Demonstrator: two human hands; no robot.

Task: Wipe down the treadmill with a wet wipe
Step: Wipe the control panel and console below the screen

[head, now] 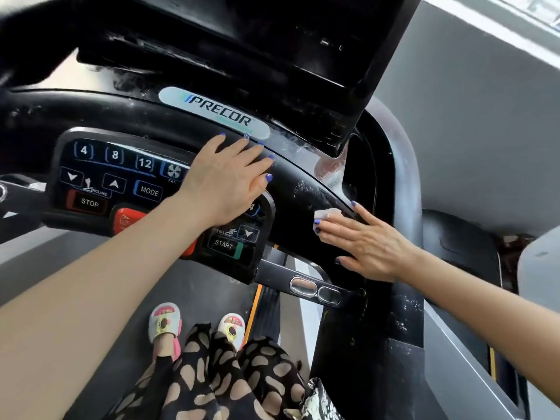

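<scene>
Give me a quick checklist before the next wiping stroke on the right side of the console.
1. Wet wipe under right hand: ok, pressed flat by straight fingers.
2. Left hand clear of the buttons: not ok, it rests across the keypad near the START button.
3. White residue ahead of the wipe: not ok, specks remain.
4. Wipe still moist: cannot tell.
5. Feet on the belt: ok.

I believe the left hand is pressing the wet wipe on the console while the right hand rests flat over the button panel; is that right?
Not quite: the hands are swapped. In the head view the right hand presses the wet wipe on the black console, while the left hand rests flat over the button panel.
</scene>
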